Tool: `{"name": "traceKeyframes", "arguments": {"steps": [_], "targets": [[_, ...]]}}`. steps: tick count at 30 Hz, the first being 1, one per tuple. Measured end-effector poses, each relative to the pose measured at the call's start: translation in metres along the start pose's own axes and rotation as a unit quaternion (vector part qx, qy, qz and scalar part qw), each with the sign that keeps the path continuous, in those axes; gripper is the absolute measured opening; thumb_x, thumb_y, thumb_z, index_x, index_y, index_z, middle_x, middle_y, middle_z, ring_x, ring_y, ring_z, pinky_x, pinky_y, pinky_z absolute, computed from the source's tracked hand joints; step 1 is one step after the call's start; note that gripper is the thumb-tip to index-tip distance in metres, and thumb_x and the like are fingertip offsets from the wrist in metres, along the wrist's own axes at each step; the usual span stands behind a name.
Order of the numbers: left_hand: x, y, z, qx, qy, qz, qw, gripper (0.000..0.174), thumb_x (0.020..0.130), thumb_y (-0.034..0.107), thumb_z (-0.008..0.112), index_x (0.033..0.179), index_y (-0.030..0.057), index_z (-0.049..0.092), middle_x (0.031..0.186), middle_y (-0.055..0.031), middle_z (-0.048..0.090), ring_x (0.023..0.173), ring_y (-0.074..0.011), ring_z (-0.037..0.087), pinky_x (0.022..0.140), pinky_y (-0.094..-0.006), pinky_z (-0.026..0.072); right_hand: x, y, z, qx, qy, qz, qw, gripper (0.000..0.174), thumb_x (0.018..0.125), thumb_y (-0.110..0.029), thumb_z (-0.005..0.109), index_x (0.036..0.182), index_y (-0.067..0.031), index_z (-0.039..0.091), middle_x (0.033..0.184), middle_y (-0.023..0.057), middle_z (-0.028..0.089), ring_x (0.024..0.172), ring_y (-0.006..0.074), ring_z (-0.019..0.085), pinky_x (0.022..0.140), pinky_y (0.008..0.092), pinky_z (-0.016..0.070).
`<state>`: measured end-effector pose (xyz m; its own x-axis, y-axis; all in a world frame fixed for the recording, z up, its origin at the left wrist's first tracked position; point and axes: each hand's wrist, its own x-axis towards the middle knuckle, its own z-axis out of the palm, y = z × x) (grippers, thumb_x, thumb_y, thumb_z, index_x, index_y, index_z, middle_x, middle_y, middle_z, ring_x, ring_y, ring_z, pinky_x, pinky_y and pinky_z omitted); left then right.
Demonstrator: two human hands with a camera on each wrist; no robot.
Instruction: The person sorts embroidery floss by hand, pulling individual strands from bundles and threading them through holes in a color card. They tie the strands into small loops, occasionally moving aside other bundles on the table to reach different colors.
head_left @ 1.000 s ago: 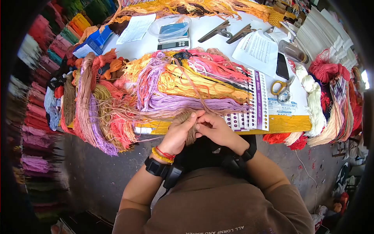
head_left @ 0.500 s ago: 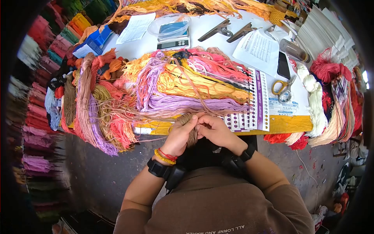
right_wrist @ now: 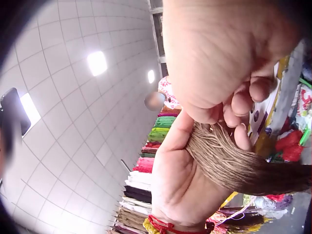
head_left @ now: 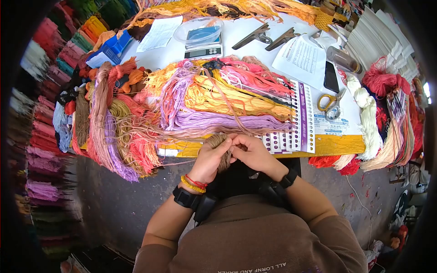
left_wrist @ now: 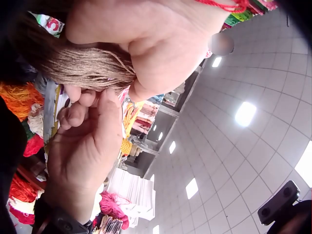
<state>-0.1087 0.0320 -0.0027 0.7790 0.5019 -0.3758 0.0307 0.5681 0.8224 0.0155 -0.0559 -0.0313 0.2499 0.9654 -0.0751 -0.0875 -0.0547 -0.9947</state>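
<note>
A bundle of brown thread (head_left: 225, 160) hangs between the two hands at the table's front edge. My left hand (head_left: 205, 162) grips it, the thread running across the palm and under the thumb, as the right wrist view shows. Curled fingers of my right hand (head_left: 253, 152) pinch the bundle's top end beside the left thumb. In the left wrist view, the right hand (left_wrist: 83, 151) sits close against the thread (left_wrist: 87, 68), its fingertips touching it. The right hand partly covers the pinched end.
Purple, orange and pink thread (head_left: 227, 98) lies heaped on the table just beyond the hands. Punched thread cards (head_left: 302, 118), scissors (head_left: 328, 103) and a phone (head_left: 331, 76) are to the right. A scale (head_left: 200, 51) and metal clips (head_left: 252, 36) stand farther back.
Both hands have shifted slightly at the bundle, the left thumb moving a little toward the body. More of the brown thread shows above the left hand. The hold on the bundle stays.
</note>
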Motion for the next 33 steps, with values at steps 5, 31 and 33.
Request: {"name": "traceKeyframes", "arguments": {"steps": [5,31,33], "targets": [[-0.002,-0.001,-0.003,0.004,0.007,-0.002,1.0,0.026,0.09,0.017,0.051,0.111,0.0019,0.054,0.096,-0.0048,0.06,0.081,-0.0117,0.06,0.064,-0.0256,0.0518,0.0,0.0,0.0,0.009,-0.002,-0.006,1.0,0.01,0.086,-0.008,0.054,0.084,0.0028,0.054,0.113,0.0118,0.054,0.068,0.0116,0.061,0.061,0.0225,0.0489],[0.001,-0.012,-0.013,0.015,0.001,-0.005,1.0,0.023,0.088,0.014,0.053,0.108,0.0023,0.055,0.095,-0.0043,0.06,0.081,-0.0112,0.059,0.063,-0.0251,0.0506,-0.005,-0.008,0.004,-0.063,0.029,-0.01,0.998,0.007,0.084,-0.008,0.058,0.085,-0.0015,0.057,0.068,-0.004,0.052,0.061,0.0013,0.043,0.054,0.0186,0.0382],[0.001,-0.013,-0.014,0.016,0.001,-0.004,1.0,0.023,0.088,0.014,0.053,0.108,0.0023,0.055,0.095,-0.0042,0.06,0.081,-0.0111,0.059,0.063,-0.0249,0.0504,-0.006,-0.008,0.005,-0.065,0.031,-0.012,0.997,0.007,0.084,-0.008,0.058,0.085,-0.0015,0.057,0.068,-0.0038,0.053,0.061,0.0013,0.044,0.054,0.0187,0.0382]]}}
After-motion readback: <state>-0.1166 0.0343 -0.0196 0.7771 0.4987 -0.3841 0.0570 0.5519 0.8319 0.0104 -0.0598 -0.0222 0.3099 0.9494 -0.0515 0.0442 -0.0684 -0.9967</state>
